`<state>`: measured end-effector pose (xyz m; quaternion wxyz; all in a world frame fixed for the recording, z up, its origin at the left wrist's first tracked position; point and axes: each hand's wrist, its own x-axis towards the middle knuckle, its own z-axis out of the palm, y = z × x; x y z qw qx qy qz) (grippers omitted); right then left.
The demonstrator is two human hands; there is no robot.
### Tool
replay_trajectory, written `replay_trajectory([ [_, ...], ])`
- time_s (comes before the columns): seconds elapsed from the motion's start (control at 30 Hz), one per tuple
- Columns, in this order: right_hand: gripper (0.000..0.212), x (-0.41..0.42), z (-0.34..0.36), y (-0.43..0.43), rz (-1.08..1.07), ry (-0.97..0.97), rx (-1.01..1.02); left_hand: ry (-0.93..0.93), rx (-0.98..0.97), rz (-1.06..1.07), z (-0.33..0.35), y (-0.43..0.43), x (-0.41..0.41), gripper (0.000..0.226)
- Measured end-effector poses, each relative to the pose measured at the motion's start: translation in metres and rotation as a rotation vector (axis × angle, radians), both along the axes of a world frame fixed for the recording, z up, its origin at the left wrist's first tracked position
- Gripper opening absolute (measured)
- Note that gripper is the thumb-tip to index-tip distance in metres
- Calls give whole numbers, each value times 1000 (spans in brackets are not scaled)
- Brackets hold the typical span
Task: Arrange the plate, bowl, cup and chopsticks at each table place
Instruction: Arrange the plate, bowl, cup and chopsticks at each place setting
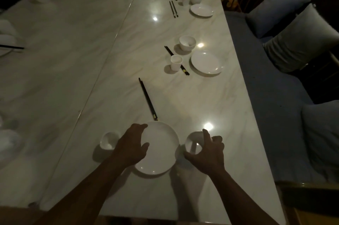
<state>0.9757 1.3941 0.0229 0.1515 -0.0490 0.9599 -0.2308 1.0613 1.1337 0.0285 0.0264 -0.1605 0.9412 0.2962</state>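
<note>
Where the pale marble table (183, 100) meets its near edge, both of the person's hands are down on one place setting. The left hand (132, 144) lies over the left side of the white plate (161, 151), holding it with the fingers bent onto its far rim and the thumb spread across its face. The right hand (207, 153) grips the small white bowl (193, 142) just right of the plate, forefinger hooked over the far rim and thumb on the near side. Bowl and plate sit almost touching.

A white cup (109, 141) sits just left of the plate, beside the left wrist. Whether it is upright or tipped I cannot tell in this dim light. The black chopsticks (147, 99) lie together on the tabletop, slanting away towards the far edge, their near ends meeting the plate's far rim.

Farther along the right edge another setting is laid: a second plate (207, 62), a second bowl (187, 42), a second cup (176, 62) and a dark pair of sticks (168, 51) passing behind that cup. Grey cushions (275, 8) sit on the bench beyond the right edge.
</note>
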Motion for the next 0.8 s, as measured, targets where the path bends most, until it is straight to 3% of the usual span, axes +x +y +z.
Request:
replay_trajectory([
  [0.5, 124, -5, -16, -5, 21, -50, 62, -167, 72, 74, -15, 20, 16, 72],
  [0.67, 139, -8, -12, 3, 226, -61, 156, -180, 73, 106, -16, 19, 17, 73],
  [0.8, 139, -20, -14, 13, 438, -61, 146, -154, 72, 124, -14, 20, 14, 73],
])
